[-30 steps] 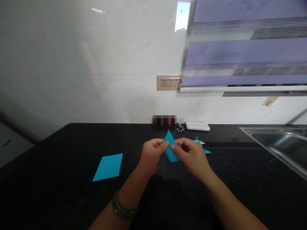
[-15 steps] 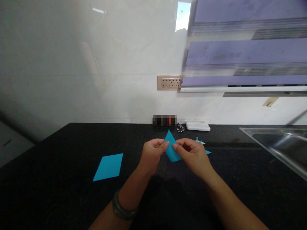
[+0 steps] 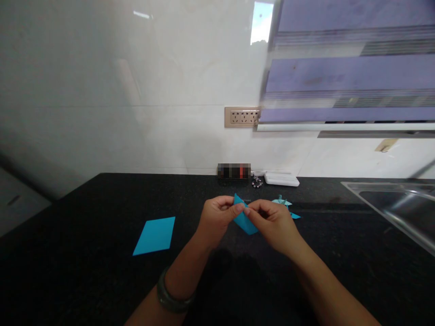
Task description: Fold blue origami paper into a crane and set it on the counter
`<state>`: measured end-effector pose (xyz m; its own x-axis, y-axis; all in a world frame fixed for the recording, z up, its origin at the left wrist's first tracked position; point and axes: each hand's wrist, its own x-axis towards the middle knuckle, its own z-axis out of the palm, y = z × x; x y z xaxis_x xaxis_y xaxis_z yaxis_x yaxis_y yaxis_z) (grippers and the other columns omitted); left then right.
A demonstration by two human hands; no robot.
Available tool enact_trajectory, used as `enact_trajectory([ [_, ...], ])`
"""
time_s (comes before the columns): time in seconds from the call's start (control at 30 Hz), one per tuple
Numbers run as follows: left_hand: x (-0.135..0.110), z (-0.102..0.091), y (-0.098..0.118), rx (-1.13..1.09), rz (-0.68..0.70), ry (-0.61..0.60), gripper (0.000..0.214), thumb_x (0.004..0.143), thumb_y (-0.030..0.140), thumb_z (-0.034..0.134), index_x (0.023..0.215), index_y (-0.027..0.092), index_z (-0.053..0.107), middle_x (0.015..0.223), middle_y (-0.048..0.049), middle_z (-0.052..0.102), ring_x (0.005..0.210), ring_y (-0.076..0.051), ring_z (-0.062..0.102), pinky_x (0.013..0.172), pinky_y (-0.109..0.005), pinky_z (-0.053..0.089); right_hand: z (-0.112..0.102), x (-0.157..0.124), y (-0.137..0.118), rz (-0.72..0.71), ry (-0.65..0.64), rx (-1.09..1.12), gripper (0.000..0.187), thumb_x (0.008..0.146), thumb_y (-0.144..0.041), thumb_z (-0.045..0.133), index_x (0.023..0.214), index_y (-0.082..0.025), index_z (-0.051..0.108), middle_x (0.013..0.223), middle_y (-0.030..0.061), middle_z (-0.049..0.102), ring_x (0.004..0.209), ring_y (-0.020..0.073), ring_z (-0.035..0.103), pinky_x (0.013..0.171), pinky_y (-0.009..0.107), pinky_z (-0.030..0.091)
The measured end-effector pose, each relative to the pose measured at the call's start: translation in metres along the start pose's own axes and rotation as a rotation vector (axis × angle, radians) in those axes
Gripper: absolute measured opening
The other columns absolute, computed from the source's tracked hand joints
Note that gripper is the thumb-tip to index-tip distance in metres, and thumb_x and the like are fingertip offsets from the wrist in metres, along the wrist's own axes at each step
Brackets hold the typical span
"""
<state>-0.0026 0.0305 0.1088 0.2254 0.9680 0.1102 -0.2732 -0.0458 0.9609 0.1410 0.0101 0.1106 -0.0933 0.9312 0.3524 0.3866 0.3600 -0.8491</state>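
Note:
A piece of folded blue paper [image 3: 245, 222] is held up over the dark counter between my two hands. My left hand [image 3: 217, 218] pinches its left side, thumb on the near face. From the right, my right hand [image 3: 273, 222] pinches it, its thumb tip almost against the left thumb. The fingers hide parts of the paper's folds. On the counter to the left lies a flat blue sheet [image 3: 155, 236]. Behind my right hand, small folded pieces of blue and pale green paper [image 3: 282, 202] show in part.
A black countertop [image 3: 84, 271] runs along a white tiled wall. By the wall are a dark blurred-out box [image 3: 234, 171], a beaded string [image 3: 257, 182] and a white oblong case [image 3: 282, 179]. A steel sink [image 3: 401, 203] is at the right, with a socket panel [image 3: 242, 117] on the wall.
The paper's upper point has dropped and tilted left, and the paper looks narrower between the thumbs. My thumbs have come closer together. The flat sheet lies where it was.

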Motion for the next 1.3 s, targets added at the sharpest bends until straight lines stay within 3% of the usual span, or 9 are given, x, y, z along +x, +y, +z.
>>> enact_trajectory([
  [0.4, 0.002, -0.003, 0.003, 0.145, 0.062, 0.03, 0.021, 0.066, 0.03, 0.066, 0.058, 0.01, 0.064, 0.053, -0.0001, 0.056, 0.052, -0.009, 0.046, 0.052, -0.021, 0.035, -0.002, -0.002, -0.002, -0.035, -0.018, -0.109, 0.022, 0.078, -0.031, 0.052, 0.064, -0.016, 0.059, 0.054, -0.0016, 0.05, 0.05, 0.0096, 0.043, 0.046, 0.021, 0.034],
  [0.6, 0.004, -0.003, 0.0, 0.017, 0.043, 0.064, 0.019, 0.059, 0.028, 0.072, 0.068, 0.011, 0.065, 0.059, -0.0003, 0.061, 0.054, -0.009, 0.051, 0.055, -0.021, 0.039, -0.002, -0.001, -0.001, -0.082, -0.003, -0.193, 0.022, 0.078, -0.028, 0.052, 0.061, -0.015, 0.058, 0.052, -0.0017, 0.05, 0.049, 0.009, 0.042, 0.045, 0.021, 0.032],
  [0.87, 0.005, -0.008, -0.007, 0.011, 0.082, 0.045, 0.016, 0.065, 0.027, 0.068, 0.066, 0.012, 0.066, 0.059, -0.0004, 0.06, 0.056, -0.009, 0.051, 0.056, -0.021, 0.038, -0.002, -0.001, -0.004, -0.072, 0.008, -0.173, 0.019, 0.077, -0.027, 0.053, 0.065, -0.015, 0.061, 0.056, 0.0002, 0.055, 0.051, 0.0102, 0.046, 0.048, 0.022, 0.035],
  [1.3, 0.006, -0.008, -0.011, -0.109, 0.033, 0.012, 0.016, 0.068, 0.027, 0.066, 0.069, 0.011, 0.066, 0.063, -0.0019, 0.062, 0.058, -0.01, 0.054, 0.059, -0.023, 0.041, -0.001, -0.001, -0.005, -0.021, 0.01, -0.065, 0.016, 0.076, -0.029, 0.056, 0.07, -0.015, 0.063, 0.058, -0.0003, 0.055, 0.054, 0.0105, 0.046, 0.049, 0.022, 0.036],
])
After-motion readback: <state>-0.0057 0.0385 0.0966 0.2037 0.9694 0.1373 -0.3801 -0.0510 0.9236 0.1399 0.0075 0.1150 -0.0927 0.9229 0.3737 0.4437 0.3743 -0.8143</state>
